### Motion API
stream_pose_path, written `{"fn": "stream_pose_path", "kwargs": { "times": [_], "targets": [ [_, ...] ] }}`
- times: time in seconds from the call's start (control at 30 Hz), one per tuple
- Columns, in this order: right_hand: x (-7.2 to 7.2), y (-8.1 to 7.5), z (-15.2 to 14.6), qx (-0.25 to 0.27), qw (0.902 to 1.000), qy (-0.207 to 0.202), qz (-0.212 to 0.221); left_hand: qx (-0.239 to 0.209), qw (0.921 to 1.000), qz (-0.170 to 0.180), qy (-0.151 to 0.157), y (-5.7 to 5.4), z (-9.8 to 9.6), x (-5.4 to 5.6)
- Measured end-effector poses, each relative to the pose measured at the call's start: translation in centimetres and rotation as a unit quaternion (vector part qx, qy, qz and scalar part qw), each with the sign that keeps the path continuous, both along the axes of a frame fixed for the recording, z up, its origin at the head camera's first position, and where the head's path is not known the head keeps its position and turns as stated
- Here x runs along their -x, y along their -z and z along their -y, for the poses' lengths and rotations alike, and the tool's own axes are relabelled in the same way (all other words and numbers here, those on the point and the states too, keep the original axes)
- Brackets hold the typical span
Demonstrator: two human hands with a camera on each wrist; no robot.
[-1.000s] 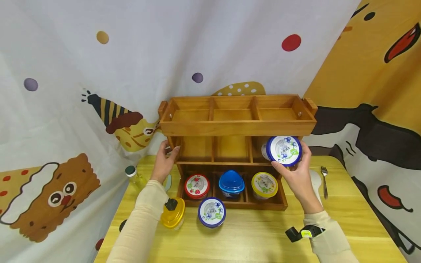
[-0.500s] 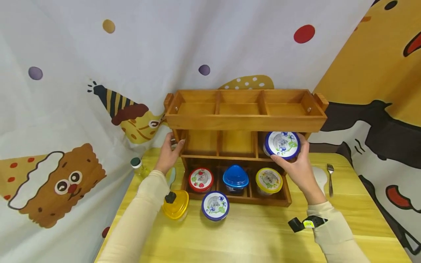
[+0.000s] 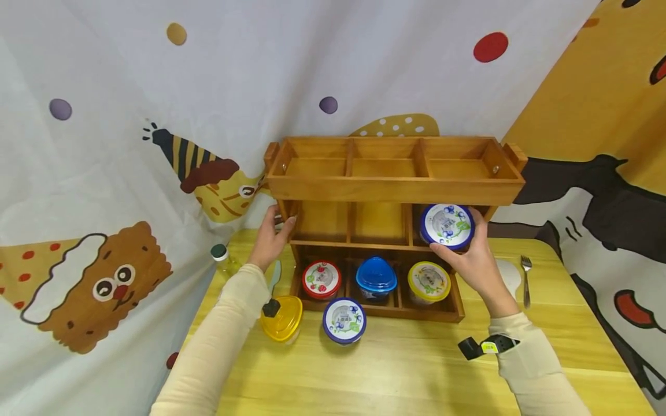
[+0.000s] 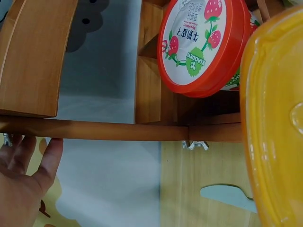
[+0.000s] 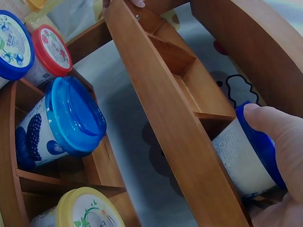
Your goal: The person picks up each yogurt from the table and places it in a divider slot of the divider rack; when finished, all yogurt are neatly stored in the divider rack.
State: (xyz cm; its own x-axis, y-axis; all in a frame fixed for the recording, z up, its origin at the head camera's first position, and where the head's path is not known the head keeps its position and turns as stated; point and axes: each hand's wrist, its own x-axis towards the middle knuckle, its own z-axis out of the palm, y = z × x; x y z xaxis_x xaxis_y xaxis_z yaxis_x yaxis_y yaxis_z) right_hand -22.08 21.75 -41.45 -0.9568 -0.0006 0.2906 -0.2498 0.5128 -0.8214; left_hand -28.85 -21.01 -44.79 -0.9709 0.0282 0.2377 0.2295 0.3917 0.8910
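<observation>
My right hand (image 3: pixel 470 248) grips a blue-lidded blueberry tub (image 3: pixel 447 225) in the right compartment of the middle tier of a three-tier wooden rack (image 3: pixel 395 189). The tub leans so that its lid faces out; its white side (image 5: pixel 246 156) shows in the right wrist view. At the rack's left end, my left hand (image 3: pixel 272 237) holds the side post, thumb in front and fingers outside. On the bottom tier sit a red-lidded strawberry tub (image 3: pixel 321 279), a blue-lidded cup (image 3: pixel 376 275) and a yellow-lidded tub (image 3: pixel 429 282).
Before the rack stand another blueberry tub (image 3: pixel 344 320) and a yellow-orange-lidded container (image 3: pixel 282 319). A green-capped bottle (image 3: pixel 225 259) and a pale knife (image 3: pixel 275 275) lie left; a fork (image 3: pixel 526 280) lies right. A printed cloth (image 3: pixel 234 69) hangs behind.
The blueberry tub in my right hand has shifted slightly left and deeper into its compartment. My left hand keeps its hold on the post. The head view has shifted a little.
</observation>
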Motion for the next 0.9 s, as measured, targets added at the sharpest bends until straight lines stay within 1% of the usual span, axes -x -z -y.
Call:
{"fn": "stream_pose_path", "kwargs": {
  "times": [0.23, 0.3, 0.37, 0.43, 0.5, 0.57, 0.6, 0.67, 0.8, 0.9],
  "targets": [
    [0.1, 0.0, -0.2, -0.004, 1.0, 0.002, -0.003, -0.012, 0.9999, -0.006, 0.001, 0.3, -0.3, 0.2],
    [0.1, 0.0, -0.2, -0.001, 1.0, 0.002, -0.004, -0.013, 0.9999, -0.002, -0.001, 0.2, -0.4, 0.2],
    [-0.1, -0.1, -0.2, 0.006, 1.0, 0.002, -0.005, -0.012, 0.9999, 0.005, -0.002, -0.4, -0.6, -0.2],
    [-0.4, -0.2, -0.3, 0.017, 0.9998, 0.003, -0.009, -0.006, 1.0, 0.002, -0.002, -0.4, -0.5, -0.2],
    [-0.9, -0.4, -0.4, 0.029, 0.9995, 0.007, -0.012, -0.001, 1.0, 0.004, 0.0, -1.4, -0.9, -0.9],
    [-1.5, -0.6, -0.5, 0.038, 0.9991, 0.01, -0.018, 0.0, 1.0, -0.001, 0.003, -2.0, -1.0, -1.4],
    [-1.9, -0.7, -0.6, 0.041, 0.9988, 0.012, -0.023, -0.001, 1.0, -0.002, 0.004, -1.7, -0.9, -1.2],
    [-2.5, -0.9, -0.7, 0.04, 0.9985, 0.016, -0.032, -0.008, 0.9999, 0.005, 0.004, -1.7, -0.9, -1.2],
    [-3.5, -1.5, -0.9, 0.034, 0.9977, 0.021, -0.055, -0.013, 0.9999, 0.006, -0.002, 0.2, -0.1, 0.3],
    [-4.2, -1.9, -1.0, 0.026, 0.9967, 0.018, -0.075, -0.011, 0.9999, 0.005, -0.005, 0.4, -0.1, 0.4]
  ]
}}
